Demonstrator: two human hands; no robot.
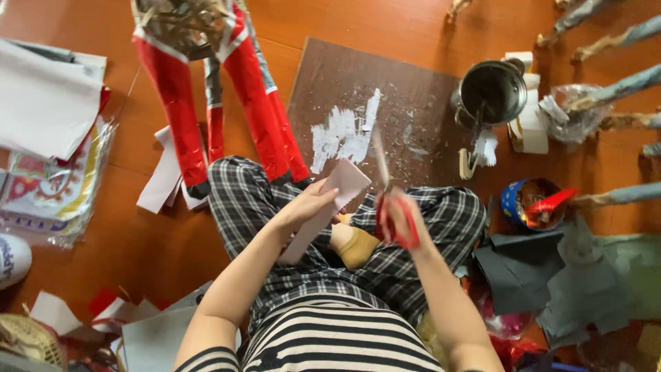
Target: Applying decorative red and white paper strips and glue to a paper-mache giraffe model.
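A folded strip of pale pink paper point(330, 207) is gripped along its near side by the left hand point(308, 204), fingers closed round it, and is held above the crossed legs in checked trousers point(441, 227). Red-handled scissors point(392, 207) are clasped in the right hand point(406, 220), fingers through the loops, with the blades raised just beside the far right edge of the paper; whether the blades are touching it cannot be told. The step in hand is judged to be the start of a cut into the strip, so the next move would call for the blades to be brought square onto the edge while the paper is kept taut. Beyond the hands a dark board point(385, 89) smeared with white paste lies on the wooden floor; to the right of it a metal pot point(492, 89) stands, and nearer the right hand a small blue tub point(527, 203). A red foil-covered figure point(206, 83) lies beyond the left hand. Loose paper sheets point(41, 103) crowd the left side, so free room is found mainly over the lap.
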